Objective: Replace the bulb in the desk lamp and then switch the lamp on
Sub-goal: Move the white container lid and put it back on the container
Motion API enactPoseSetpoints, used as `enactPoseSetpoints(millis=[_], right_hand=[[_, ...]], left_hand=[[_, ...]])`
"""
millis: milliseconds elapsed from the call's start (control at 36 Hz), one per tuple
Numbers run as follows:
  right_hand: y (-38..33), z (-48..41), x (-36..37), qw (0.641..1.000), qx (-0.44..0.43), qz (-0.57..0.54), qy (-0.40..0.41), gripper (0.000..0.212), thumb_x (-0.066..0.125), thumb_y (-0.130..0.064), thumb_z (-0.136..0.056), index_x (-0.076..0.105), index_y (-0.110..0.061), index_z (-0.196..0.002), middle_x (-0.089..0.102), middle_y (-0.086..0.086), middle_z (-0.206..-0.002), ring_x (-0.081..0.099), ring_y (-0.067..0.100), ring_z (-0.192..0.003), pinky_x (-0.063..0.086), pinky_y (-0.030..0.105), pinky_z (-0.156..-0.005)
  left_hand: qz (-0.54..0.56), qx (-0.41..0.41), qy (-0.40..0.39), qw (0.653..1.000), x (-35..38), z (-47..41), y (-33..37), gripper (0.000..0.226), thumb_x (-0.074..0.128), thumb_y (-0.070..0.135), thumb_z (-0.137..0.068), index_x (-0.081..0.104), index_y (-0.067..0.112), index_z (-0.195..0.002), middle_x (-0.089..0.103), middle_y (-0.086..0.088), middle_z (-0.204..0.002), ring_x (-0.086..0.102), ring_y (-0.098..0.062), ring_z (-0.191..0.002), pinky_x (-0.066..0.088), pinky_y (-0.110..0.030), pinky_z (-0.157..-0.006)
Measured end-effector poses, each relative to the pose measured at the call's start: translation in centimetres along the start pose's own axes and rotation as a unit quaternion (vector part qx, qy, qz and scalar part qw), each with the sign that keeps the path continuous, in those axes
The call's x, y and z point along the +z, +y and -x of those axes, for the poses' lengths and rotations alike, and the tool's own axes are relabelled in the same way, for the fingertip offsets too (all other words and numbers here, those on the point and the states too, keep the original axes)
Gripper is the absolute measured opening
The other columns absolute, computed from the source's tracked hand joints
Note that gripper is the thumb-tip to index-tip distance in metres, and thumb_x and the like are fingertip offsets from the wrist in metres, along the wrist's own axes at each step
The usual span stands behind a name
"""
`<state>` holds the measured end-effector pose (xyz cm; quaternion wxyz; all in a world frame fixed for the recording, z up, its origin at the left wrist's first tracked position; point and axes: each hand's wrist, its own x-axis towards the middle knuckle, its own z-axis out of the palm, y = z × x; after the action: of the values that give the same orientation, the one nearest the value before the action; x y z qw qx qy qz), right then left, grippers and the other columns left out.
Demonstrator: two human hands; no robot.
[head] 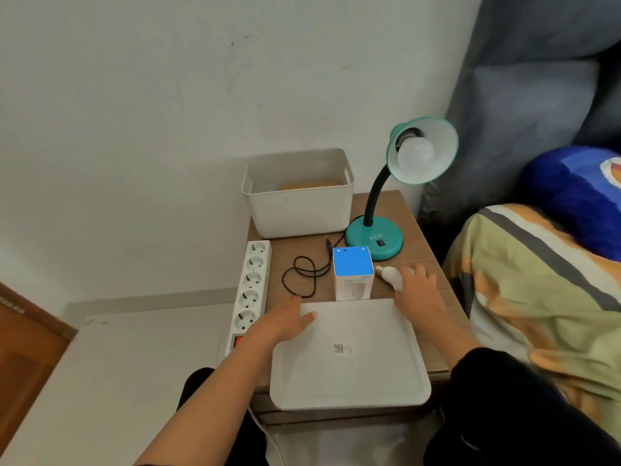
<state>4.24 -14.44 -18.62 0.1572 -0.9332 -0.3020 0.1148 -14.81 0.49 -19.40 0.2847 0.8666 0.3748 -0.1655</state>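
A teal desk lamp (pixel 374 238) stands at the back right of a small wooden table (pixel 416 264), its shade tilted toward me with a white bulb (pixel 416 154) screwed in. A loose white bulb (pixel 389 275) lies on the table in front of the lamp base, screw cap pointing left. My right hand (pixel 416 290) rests over its glass end, fingers spread on it. A blue-topped bulb box (pixel 353 272) stands just left of that bulb. My left hand (pixel 285 319) lies flat on the left edge of a white tray (pixel 349 381), holding nothing.
A white plastic bin (pixel 299 210) sits at the back of the table. A white power strip (pixel 252 287) runs along the left edge, with a coiled black cable (pixel 304 275) beside it. A bed with a patterned blanket (pixel 537 280) is at the right.
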Motion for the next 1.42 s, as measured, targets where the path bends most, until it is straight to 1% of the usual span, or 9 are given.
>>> enactPoseSetpoints(millis=[139,361,472,667,861,1028,1222,1361,1417], right_hand=[[-0.3,-0.1,-0.8,0.999,0.018,-0.011,-0.024,0.047,0.057,-0.019,-0.088,0.041,-0.017,-0.132,0.037,0.011,-0.137,0.038,0.031,-0.124,0.039,0.042,-0.101],[-0.4,1.8,-4.0,0.998,0.027,0.044,-0.021,0.052,0.063,-0.034,-0.082,0.045,-0.015,-0.126,0.038,0.013,-0.133,0.041,0.029,-0.121,0.043,0.039,-0.098],[-0.9,2.8,-6.0,1.0,-0.004,-0.008,-0.01,0.052,0.063,-0.033,-0.079,0.046,-0.014,-0.125,0.037,0.014,-0.132,0.043,0.033,-0.118,0.043,0.04,-0.095],[-4.0,3.4,-8.9,0.999,-0.046,0.003,-0.007,0.049,0.057,-0.043,-0.081,0.05,-0.015,-0.121,0.043,0.012,-0.122,0.049,0.027,-0.104,0.045,0.033,-0.083],[-8.3,1.7,-11.0,0.997,-0.073,0.014,-0.034,0.057,0.065,-0.039,-0.079,0.046,-0.015,-0.127,0.042,0.011,-0.128,0.05,0.027,-0.112,0.046,0.033,-0.088],[-12.2,-1.8,-12.6,0.992,-0.121,0.018,-0.026,0.059,0.062,-0.04,-0.078,0.046,-0.013,-0.128,0.042,0.014,-0.13,0.048,0.031,-0.115,0.042,0.033,-0.088],[-15.8,-7.0,-13.4,0.988,-0.148,-0.04,-0.017,0.05,0.064,-0.038,-0.074,0.051,-0.014,-0.116,0.042,0.01,-0.121,0.049,0.03,-0.107,0.049,0.039,-0.089],[-17.0,-11.3,-12.9,0.986,-0.146,-0.074,-0.02,0.051,0.065,-0.03,-0.076,0.049,-0.011,-0.121,0.041,0.013,-0.12,0.048,0.031,-0.11,0.048,0.041,-0.092],[-17.3,-13.1,-12.2,0.986,-0.143,-0.079,-0.026,0.05,0.064,-0.029,-0.077,0.049,-0.011,-0.121,0.041,0.013,-0.119,0.049,0.03,-0.108,0.049,0.038,-0.089]], left_hand=[[-0.02,-0.005,0.0,1.0,-1.1,0.4,0.0,0.056,0.041,0.044,-0.095,0.036,0.011,-0.14,0.039,-0.011,-0.146,0.041,-0.027,-0.13,0.036,-0.037,-0.107],[-0.12,0.003,-0.044,0.992,-3.1,2.6,0.5,0.055,0.04,0.041,-0.097,0.035,0.01,-0.141,0.037,-0.011,-0.148,0.038,-0.027,-0.134,0.032,-0.035,-0.108],[-0.174,0.011,-0.053,0.983,-4.2,4.1,1.3,0.054,0.038,0.04,-0.097,0.038,0.007,-0.14,0.037,-0.01,-0.148,0.038,-0.026,-0.133,0.032,-0.036,-0.108],[-0.194,0.028,-0.049,0.979,-6.4,6.3,2.7,0.043,0.04,0.033,-0.098,0.053,0.002,-0.125,0.05,-0.014,-0.135,0.047,-0.03,-0.123,0.038,-0.037,-0.101],[-0.172,0.034,-0.014,0.984,-10.5,6.0,3.8,0.043,0.045,0.034,-0.096,0.052,0.005,-0.127,0.051,-0.01,-0.134,0.049,-0.027,-0.122,0.04,-0.035,-0.099],[-0.17,0.044,0.006,0.985,-15.0,3.8,4.9,0.047,0.042,0.035,-0.097,0.052,-0.002,-0.123,0.053,-0.019,-0.131,0.05,-0.036,-0.12,0.041,-0.043,-0.099],[-0.101,0.055,0.038,0.993,-20.4,-0.2,5.8,0.041,0.047,0.037,-0.095,0.055,0.009,-0.123,0.062,-0.008,-0.121,0.056,-0.023,-0.111,0.041,-0.034,-0.094],[-0.074,0.061,0.056,0.994,-23.0,-4.4,5.6,0.035,0.048,0.034,-0.095,0.058,0.007,-0.115,0.061,-0.009,-0.121,0.055,-0.019,-0.099,0.041,-0.03,-0.089],[-0.059,0.058,0.057,0.995,-23.6,-6.3,5.3,0.033,0.049,0.034,-0.094,0.06,0.009,-0.112,0.061,-0.009,-0.12,0.057,-0.021,-0.104,0.043,-0.032,-0.091]])
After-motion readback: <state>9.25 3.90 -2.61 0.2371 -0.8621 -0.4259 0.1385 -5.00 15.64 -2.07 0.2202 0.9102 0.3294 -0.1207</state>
